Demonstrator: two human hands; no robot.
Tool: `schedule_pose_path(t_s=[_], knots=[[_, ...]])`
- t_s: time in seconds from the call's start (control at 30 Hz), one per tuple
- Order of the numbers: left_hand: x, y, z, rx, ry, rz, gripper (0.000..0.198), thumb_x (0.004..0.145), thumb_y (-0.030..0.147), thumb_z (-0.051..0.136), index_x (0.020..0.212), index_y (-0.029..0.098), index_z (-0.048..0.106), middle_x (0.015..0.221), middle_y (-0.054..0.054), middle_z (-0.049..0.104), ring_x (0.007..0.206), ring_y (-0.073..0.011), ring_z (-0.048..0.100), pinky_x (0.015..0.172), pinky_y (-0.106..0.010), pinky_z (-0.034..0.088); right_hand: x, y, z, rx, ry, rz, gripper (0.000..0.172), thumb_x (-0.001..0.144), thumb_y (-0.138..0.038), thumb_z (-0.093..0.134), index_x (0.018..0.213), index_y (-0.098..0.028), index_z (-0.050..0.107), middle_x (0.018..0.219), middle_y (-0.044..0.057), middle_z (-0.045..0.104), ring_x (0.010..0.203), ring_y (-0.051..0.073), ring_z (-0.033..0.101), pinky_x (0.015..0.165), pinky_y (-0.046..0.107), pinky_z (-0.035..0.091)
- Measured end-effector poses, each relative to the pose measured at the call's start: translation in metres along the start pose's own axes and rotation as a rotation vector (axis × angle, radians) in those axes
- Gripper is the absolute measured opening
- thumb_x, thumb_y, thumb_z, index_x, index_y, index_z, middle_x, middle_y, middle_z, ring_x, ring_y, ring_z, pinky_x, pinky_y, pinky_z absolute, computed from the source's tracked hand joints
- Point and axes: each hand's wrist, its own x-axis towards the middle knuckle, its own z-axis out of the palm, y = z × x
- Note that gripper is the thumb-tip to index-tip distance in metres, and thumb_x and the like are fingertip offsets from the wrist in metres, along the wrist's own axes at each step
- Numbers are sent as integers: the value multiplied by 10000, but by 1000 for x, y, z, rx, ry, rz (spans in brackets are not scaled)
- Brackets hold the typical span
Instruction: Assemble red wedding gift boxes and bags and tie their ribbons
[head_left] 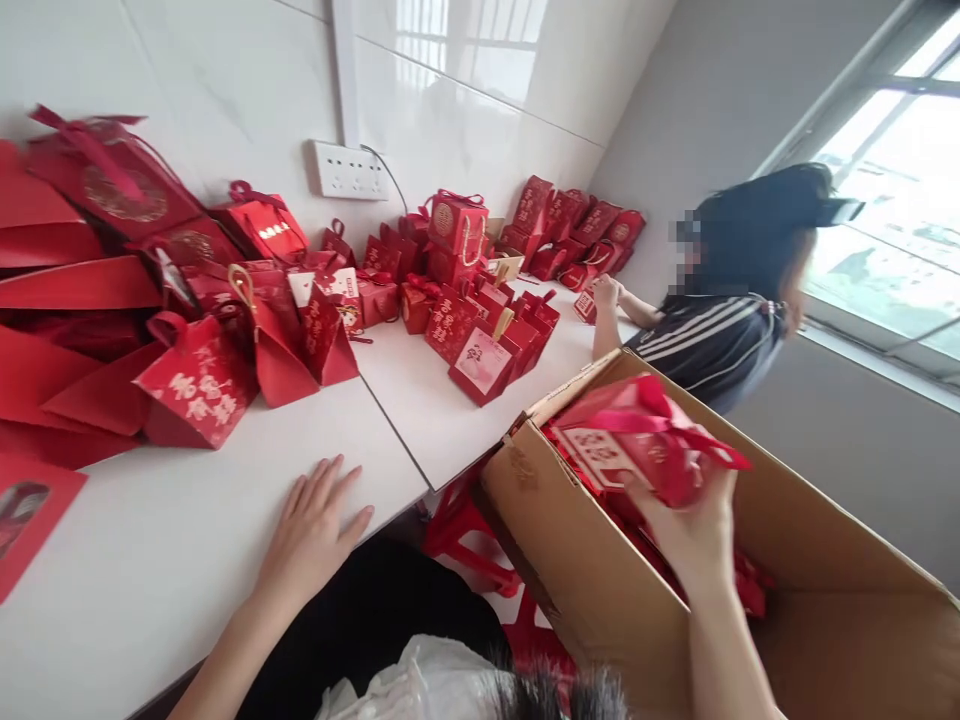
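Observation:
My left hand [321,520] lies flat on the white table near its front edge, palm down with the fingers spread, holding nothing. Over the cardboard box [592,570] on my right, my right hand [697,520] grips a red gift box [637,435] with a bright ribbon on top and a pale printed panel on its side. The gift box is tilted above the carton's opening. Beneath it, more red packaging lies inside the carton, partly hidden by my hand and arm.
Red gift boxes [199,385] and bags crowd the table's [187,540] left side and back. Another cluster [480,340] stands mid-table. A co-worker [705,330] sits at the far right, hands on a small red box [585,306]. A red stool [472,550] is below the table edge.

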Motion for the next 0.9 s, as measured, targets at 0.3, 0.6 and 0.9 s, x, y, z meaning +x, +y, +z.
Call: schedule_pose_path(t_s=[0.3,0.6,0.9], knots=[[3,-5,5,29,20,50,532,897,447,335,1251,123,565,1369,-209,549,1300,-392,486,1047,-573,401,22,36,-82,662,-26,810,501,693,-560,652,1048,-211,601,1099,118,674,990,291,681,703,393,633],[5,-5,4,32,9,57,528,888,441,304,1241,122,533,1339,-213,567,1279,-404,504,1050,-562,399,20,44,-76,625,-59,768,469,700,-543,700,1029,-227,590,1087,71,683,947,232,698,719,327,632],[5,-5,3,5,-24,41,485,890,421,333,1266,167,503,1350,-189,564,1318,-398,468,1066,-567,382,0,154,-82,-98,-213,316,801,473,-337,870,1147,-219,453,1042,63,619,1037,336,626,926,587,488]])
